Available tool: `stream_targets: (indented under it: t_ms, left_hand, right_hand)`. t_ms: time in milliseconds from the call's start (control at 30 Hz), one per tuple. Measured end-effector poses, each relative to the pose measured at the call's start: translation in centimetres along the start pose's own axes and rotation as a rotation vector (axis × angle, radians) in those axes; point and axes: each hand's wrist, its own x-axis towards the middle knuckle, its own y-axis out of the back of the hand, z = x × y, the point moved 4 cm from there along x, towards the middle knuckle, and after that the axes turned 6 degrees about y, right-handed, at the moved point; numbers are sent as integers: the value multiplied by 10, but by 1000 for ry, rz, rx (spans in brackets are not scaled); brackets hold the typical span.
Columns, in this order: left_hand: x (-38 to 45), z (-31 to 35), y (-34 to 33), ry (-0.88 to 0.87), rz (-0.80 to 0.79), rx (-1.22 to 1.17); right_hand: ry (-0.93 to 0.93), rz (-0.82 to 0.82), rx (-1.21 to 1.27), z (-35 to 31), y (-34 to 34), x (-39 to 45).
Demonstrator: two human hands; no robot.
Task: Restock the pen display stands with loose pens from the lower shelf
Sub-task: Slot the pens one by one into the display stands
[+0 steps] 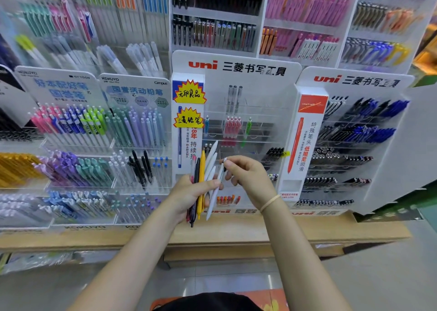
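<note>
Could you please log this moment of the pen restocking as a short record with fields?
left hand: left hand grips a bundle of pens, white, yellow, black and red
right hand: right hand pinches one white pen at the bundle
stand ahead: uni display stand, many clear slots unfilled
wrist: band on the right wrist

Two yellow starburst labels (189, 92) with handwriting are stuck on a white box. I wear a thin band (269, 203) on my wrist. Grey floor (378, 282) lies below.
</note>
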Motion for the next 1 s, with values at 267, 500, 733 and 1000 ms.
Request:
stream_targets:
  t_ms: [267, 500, 733, 1000]
  left_hand:
    - [21, -9, 20, 74, 280, -94]
    - [26, -3, 10, 104, 240, -174]
    - [31, 2, 11, 74, 120, -194]
    - [25, 4, 19, -15, 60, -165]
  right_hand:
    - [284, 357, 92, -31, 27, 15]
    - [388, 389, -75, -27, 25, 43]
    - [352, 277, -357, 13, 3, 72]
    - [269, 146, -489, 26, -4, 85]
